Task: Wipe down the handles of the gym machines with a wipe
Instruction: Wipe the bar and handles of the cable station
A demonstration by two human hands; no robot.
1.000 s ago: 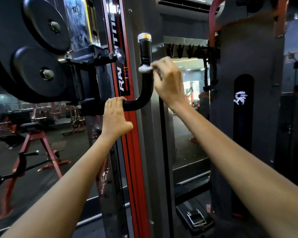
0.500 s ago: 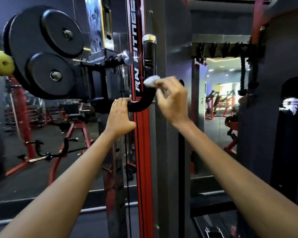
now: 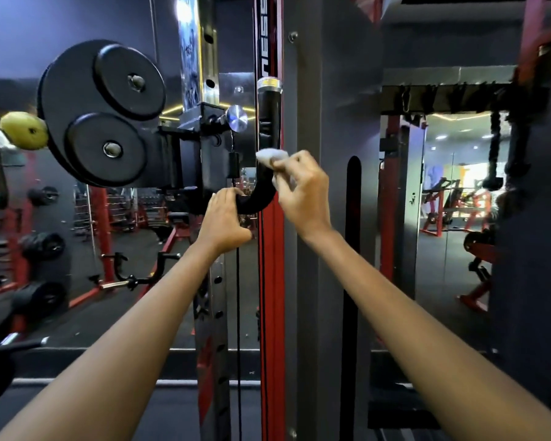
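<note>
Dim gym space with a dark rubber floor point(image 3: 115, 316) stretches behind, red-framed benches and machines point(image 3: 449, 211) reflected or standing on both sides. Close ahead rises a grey and red steel upright of a cable machine point(image 3: 303, 281), a thin black cable point(image 3: 238, 345) hanging beside it and a perforated steel post point(image 3: 217, 313) just left. Up left, two small round black pulley discs sit on a larger black round plate point(image 3: 77, 122), with a yellow-green ball-shaped knob point(image 3: 23, 130) at its left edge and a chrome pull-pin knob point(image 3: 237, 118) to its right. The black J-shaped rubber handle with a silver cap point(image 3: 268, 122) curves down from the carriage. The left hand point(image 3: 225, 224) has its grip wrapped over the handle's lower bend. The right hand point(image 3: 301, 192) pinches a small crumpled white wipe point(image 3: 269, 155) in its fingertips, pressing it against the handle's upright section just above the bend.
</note>
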